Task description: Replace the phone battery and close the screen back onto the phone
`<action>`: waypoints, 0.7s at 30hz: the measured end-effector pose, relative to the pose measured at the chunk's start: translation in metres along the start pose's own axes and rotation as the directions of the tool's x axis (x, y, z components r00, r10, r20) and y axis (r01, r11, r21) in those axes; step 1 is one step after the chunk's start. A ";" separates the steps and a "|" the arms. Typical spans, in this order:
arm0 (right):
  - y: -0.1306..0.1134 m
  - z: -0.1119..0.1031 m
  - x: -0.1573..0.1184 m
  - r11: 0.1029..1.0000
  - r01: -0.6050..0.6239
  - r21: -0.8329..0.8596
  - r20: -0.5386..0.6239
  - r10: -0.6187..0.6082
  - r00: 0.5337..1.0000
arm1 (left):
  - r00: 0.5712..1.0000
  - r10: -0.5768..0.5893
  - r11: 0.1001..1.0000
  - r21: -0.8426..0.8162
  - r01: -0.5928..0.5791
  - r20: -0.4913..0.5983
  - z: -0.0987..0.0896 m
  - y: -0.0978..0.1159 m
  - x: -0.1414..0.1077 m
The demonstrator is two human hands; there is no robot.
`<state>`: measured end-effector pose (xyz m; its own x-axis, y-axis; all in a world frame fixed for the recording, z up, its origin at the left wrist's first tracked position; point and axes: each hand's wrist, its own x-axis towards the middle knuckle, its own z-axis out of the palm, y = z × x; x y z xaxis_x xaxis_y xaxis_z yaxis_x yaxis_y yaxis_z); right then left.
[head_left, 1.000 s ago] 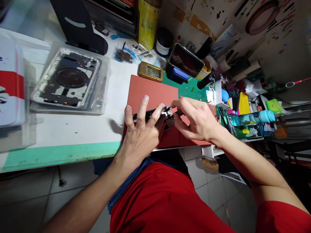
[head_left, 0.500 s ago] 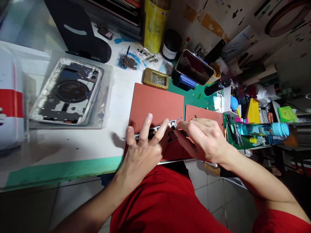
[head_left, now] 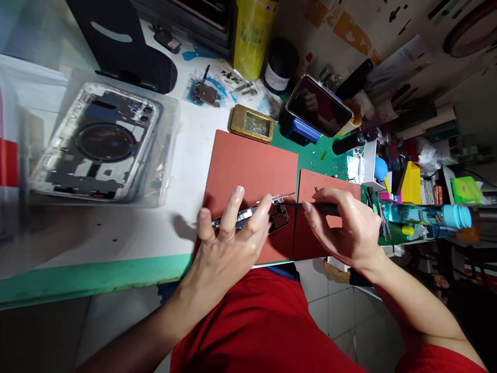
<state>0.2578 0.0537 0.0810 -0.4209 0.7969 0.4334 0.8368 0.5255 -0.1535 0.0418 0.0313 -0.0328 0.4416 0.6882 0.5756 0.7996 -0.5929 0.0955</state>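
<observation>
An opened smartphone [head_left: 280, 218] lies tilted on the red-brown mat [head_left: 252, 160], its inner parts showing at the right end. My left hand [head_left: 229, 246] grips it with fingers spread across the top; the thumb is hidden. A thin, bright strip-like part [head_left: 285, 196] sticks out past my left index finger, above the phone's right end. My right hand [head_left: 345, 225] pinches a slim dark tool [head_left: 326, 207], held nearly level. Its narrow tip reaches the phone's right end; whether it touches the parts, I cannot tell.
Behind the mat are a gold tin of small screws [head_left: 252, 123] and a propped phone [head_left: 320, 106]. A clear case holding a phone housing [head_left: 104, 140] lies left. A second mat [head_left: 341, 181], a blue bottle [head_left: 427, 215] and many tools are on the right.
My right hand has drawn back to the right from the phone, and the dark tool now shows between its fingers. My left hand stays on the phone. The view has shifted slightly.
</observation>
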 end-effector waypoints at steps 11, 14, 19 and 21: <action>0.003 0.007 0.005 1.000 0.025 -0.015 0.011 -0.025 1.000 | 1.000 0.003 0.999 0.049 -0.003 0.008 -0.002 0.000 -0.001; 0.002 0.008 0.005 0.999 0.024 -0.025 0.010 -0.024 1.000 | 1.000 0.008 0.998 0.060 -0.009 0.017 -0.003 0.000 -0.001; 0.004 0.009 0.004 0.999 0.016 -0.039 0.017 -0.016 1.000 | 0.999 0.016 0.998 0.060 -0.018 0.034 -0.005 0.000 0.000; 0.004 0.008 0.004 0.999 0.020 -0.039 0.020 -0.019 1.000 | 0.999 0.018 0.998 0.056 -0.020 0.031 -0.005 0.000 0.000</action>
<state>0.2563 0.0617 0.0750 -0.4436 0.7925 0.4184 0.8413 0.5292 -0.1103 0.0398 0.0296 -0.0286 0.4688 0.6899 0.5516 0.8122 -0.5822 0.0379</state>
